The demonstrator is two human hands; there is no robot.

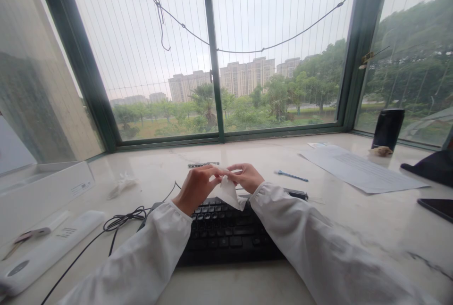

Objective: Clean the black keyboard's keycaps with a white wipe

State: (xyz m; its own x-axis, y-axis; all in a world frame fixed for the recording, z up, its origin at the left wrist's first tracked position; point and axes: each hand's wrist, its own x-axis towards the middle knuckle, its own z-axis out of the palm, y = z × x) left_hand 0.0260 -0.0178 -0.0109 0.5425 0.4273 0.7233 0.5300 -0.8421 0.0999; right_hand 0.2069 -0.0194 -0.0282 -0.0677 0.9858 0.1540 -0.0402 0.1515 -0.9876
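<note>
Both my hands are raised over a black keyboard (230, 243) on the pale tabletop. My left hand (198, 187) pinches the upper edge of a thin white tissue (230, 194) between thumb and fingers. Close against it, my right hand (249, 177) grips the same tissue from the other side, fingertips nearly meeting. The lower part of the tissue hangs down over the keys. White sleeves cover both wrists, and part of the keyboard is hidden beneath my forearms. Behind my hands lies a dark, narrow patterned strip (203, 165).
To the right are a thin blue stick (292, 176), a paper sheet (361, 168) and a black cylinder (388, 128). On the left lie a bundled black cable (123, 218), a long white device (56, 248), a white box (76, 185) and a crumpled whitish piece (123, 185). Windows stand behind.
</note>
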